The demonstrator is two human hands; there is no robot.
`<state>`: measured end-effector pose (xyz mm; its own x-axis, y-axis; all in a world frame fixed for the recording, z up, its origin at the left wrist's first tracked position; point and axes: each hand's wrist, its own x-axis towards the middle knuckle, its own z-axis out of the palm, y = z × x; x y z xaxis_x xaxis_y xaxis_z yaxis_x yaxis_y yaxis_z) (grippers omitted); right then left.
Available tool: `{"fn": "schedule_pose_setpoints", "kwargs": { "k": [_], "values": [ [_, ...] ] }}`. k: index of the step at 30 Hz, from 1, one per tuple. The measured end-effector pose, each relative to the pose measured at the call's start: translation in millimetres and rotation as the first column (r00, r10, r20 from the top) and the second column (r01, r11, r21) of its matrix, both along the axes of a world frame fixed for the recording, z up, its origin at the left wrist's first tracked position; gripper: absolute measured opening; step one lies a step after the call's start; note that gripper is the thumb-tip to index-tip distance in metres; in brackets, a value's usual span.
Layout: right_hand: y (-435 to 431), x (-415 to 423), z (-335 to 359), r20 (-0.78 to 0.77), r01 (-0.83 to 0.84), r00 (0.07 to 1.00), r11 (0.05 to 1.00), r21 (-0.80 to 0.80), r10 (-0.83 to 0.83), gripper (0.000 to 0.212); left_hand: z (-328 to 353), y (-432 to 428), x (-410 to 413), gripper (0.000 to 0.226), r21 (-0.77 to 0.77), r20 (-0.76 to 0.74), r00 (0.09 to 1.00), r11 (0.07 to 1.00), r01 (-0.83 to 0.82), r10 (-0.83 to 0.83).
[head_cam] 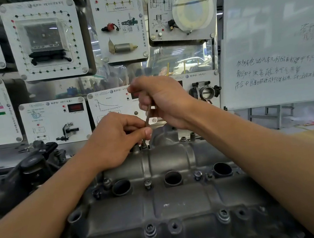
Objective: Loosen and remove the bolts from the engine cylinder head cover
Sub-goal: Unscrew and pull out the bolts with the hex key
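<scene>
A grey metal cylinder head cover (172,202) fills the lower middle of the view. A thin wrench shaft (148,114) stands tilted on a bolt (143,145) at the cover's far edge. My right hand (161,99) grips the shaft's upper part. My left hand (118,137) pinches its lower part just above the bolt. More bolts sit in the cover: two between the round plug wells (147,183) (198,174) and several along the near edge (150,229).
Black engine parts (34,163) lie at the left of the cover. Behind stand white training panels (56,121) with mounted car components. A whiteboard (274,40) with handwriting stands at the right.
</scene>
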<state>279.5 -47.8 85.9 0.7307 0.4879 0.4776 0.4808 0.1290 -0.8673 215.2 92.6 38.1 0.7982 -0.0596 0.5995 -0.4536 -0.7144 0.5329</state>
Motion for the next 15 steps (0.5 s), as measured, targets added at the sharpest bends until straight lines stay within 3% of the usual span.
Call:
{"fn": "schedule_pose_setpoints", "kwargs": {
  "k": [3,7,11,15],
  "values": [
    [6,-1,-10,0.311,0.217,0.933,0.973,-0.082,-0.182,0.008,-1,3,2,0.009,0.01,0.009,1.0,1.0,-0.025,0.025],
    [1,-3,-5,0.258,0.228,0.94,0.974,0.01,-0.223,0.033,-1,6,2,0.01,-0.038,-0.017,0.999,0.999,-0.035,0.034],
    [-11,-2,5,0.169,0.199,0.962,0.975,0.101,-0.214,0.015,0,3,0,0.015,-0.039,-0.028,0.999,0.998,-0.039,0.038],
    [-7,-4,0,0.279,0.15,0.947,0.987,0.066,-0.162,0.014,-1,3,-1,0.014,-0.041,-0.028,0.999,0.999,-0.031,0.03]
  ]
}}
